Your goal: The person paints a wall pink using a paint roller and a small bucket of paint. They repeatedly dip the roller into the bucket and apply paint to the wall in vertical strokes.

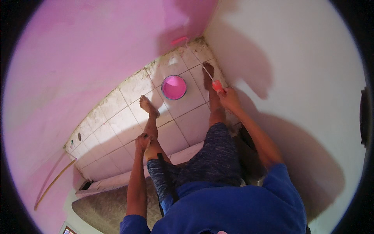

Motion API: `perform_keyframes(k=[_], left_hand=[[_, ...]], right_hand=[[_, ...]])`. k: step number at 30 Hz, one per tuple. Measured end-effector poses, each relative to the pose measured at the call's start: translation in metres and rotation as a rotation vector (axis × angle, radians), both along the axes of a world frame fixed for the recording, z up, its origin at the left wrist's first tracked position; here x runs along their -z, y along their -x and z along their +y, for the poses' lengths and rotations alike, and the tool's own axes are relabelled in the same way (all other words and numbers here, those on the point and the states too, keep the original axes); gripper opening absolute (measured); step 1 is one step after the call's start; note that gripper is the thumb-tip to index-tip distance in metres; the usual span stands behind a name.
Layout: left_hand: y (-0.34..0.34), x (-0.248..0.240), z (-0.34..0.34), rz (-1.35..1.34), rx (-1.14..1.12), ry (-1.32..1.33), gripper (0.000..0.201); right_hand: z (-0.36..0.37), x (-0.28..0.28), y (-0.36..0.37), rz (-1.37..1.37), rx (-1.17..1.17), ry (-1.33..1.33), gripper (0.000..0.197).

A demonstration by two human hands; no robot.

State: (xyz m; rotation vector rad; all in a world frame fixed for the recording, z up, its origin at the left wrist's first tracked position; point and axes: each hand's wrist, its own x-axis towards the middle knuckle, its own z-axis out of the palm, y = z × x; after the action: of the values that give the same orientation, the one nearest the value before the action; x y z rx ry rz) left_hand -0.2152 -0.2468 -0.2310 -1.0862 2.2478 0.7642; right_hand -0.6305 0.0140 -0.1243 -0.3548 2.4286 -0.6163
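In the corner where pink wall (78, 50) meets white wall (296, 50), the right hand (229, 98) is closed around the roller (180, 40) handle, its head low on the pink side — painting seems underway. The left hand (142, 142) rests curled on the knee, holding nothing. A reload would mean reaching the bucket (173, 87) — on the floor tiles (117, 128) between the feet.
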Motion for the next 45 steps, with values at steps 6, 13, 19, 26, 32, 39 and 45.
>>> perform_keyframes(k=[6,13,19,26,32,39,45], left_hand=[[0.032,-0.086,0.035,0.018,-0.112,0.17,0.064],[-0.009,-0.143,0.067,-0.079,-0.027,0.115,0.062],[-0.073,-0.165,0.111,-0.045,-0.259,-0.005,0.046],[-0.127,-0.238,0.145,-0.105,-0.037,-0.133,0.058],[-0.129,-0.269,0.182,-0.204,0.059,-0.11,0.077],[-0.139,-0.275,0.2,-0.21,0.032,-0.126,0.076],[-0.135,-0.274,0.2,-0.202,0.053,-0.125,0.076]], right_hand=[[0.044,-0.104,-0.017,-0.017,-0.007,0.168,0.036],[0.019,-0.03,-0.017,0.068,-0.075,0.093,0.038],[-0.02,0.074,-0.008,0.016,0.006,-0.017,0.035],[0.011,0.08,0.002,0.008,0.02,-0.002,0.036],[0.023,0.064,0.026,0.015,0.049,0.036,0.037],[0.048,-0.011,0.022,0.027,0.064,0.087,0.032],[0.047,0.017,0.015,0.059,0.094,0.151,0.034]])
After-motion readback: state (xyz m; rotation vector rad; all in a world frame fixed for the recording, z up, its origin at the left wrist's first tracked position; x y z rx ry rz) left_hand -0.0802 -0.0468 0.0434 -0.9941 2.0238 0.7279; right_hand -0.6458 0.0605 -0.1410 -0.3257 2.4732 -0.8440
